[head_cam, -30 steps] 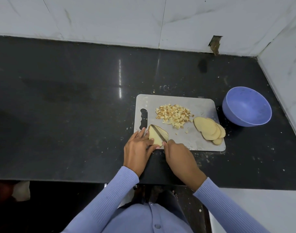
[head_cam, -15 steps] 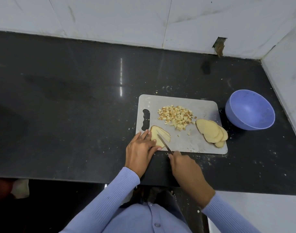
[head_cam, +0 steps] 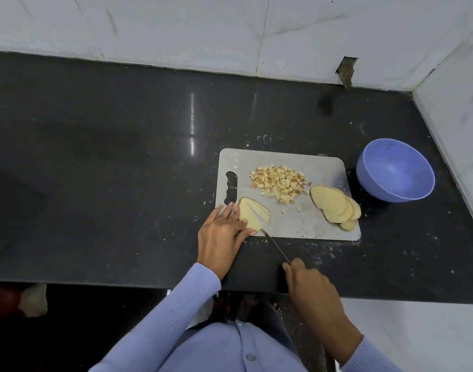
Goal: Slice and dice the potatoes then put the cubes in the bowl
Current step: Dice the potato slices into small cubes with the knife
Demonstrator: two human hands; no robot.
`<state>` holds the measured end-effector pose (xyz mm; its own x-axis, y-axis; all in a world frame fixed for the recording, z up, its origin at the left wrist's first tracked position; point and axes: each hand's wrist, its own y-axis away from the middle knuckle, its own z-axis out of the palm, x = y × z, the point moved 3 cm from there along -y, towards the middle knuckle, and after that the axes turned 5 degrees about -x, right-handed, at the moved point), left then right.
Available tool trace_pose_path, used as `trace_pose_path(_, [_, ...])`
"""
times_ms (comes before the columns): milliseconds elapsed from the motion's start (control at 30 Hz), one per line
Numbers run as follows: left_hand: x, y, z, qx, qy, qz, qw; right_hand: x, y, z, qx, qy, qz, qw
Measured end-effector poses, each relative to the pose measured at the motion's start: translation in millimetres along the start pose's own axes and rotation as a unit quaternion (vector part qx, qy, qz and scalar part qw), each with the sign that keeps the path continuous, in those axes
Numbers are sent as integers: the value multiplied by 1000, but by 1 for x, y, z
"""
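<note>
A grey cutting board (head_cam: 305, 221) lies on the black counter. At its near left corner a stack of potato slices (head_cam: 253, 214) is cut into strips, and my left hand (head_cam: 223, 232) presses on it with straight fingers. My right hand (head_cam: 309, 284) grips a knife (head_cam: 275, 245) near the counter's front edge; the blade tip points at the slices. A pile of potato cubes (head_cam: 279, 181) sits mid-board. Whole slices (head_cam: 334, 206) overlap at the board's right end. A blue bowl (head_cam: 395, 173) stands to the right of the board, with nothing visible inside.
The black counter (head_cam: 109, 170) stretches far to the left and carries scattered potato crumbs around the board. White tiled walls (head_cam: 230, 30) close the back and right sides. The counter's front edge runs just behind my wrists.
My right hand has drawn the knife back toward me, off the slices and past the board's front edge. A fresh cut shows in the slices. My left hand stays on them.
</note>
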<state>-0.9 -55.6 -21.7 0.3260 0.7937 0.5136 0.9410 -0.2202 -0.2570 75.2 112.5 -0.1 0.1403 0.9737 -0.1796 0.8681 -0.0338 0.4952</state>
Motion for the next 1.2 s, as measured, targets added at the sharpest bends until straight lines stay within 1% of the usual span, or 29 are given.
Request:
trace_pose_path(133, [-1,1,1,-3,1,-4,1000,1,-8,-5,28,-14,-3,1000])
trace_pose_path(333, [-1,2,0,-3,1,-5,1000,-9,-14,-19,57,-45,-48,996])
trace_pose_path(500, [-2,2,2,-8,5,-13,1000,-26,-38,-23,56,-19,-55,997])
trace_pose_path(700, [-3,2,4,-12,9,-9,1000,-35,-54,-24,78,-17,-53,995])
trace_pose_path(833, [-2,2,3,-4,21,-10,1000,-32,-55,-23,74,-30,-51,995])
trace_pose_path(933, [-3,1,2,11,40,-15,999,-37,-56,-27,74,-46,-68,994])
trace_pose_path(1033, [-4,3,4,9,47,-17,999,-42,-60,-28,74,-38,-78,993])
trace_pose_path(1200, [-6,2,7,-1,50,-17,999,-46,-64,-28,53,-46,-75,995])
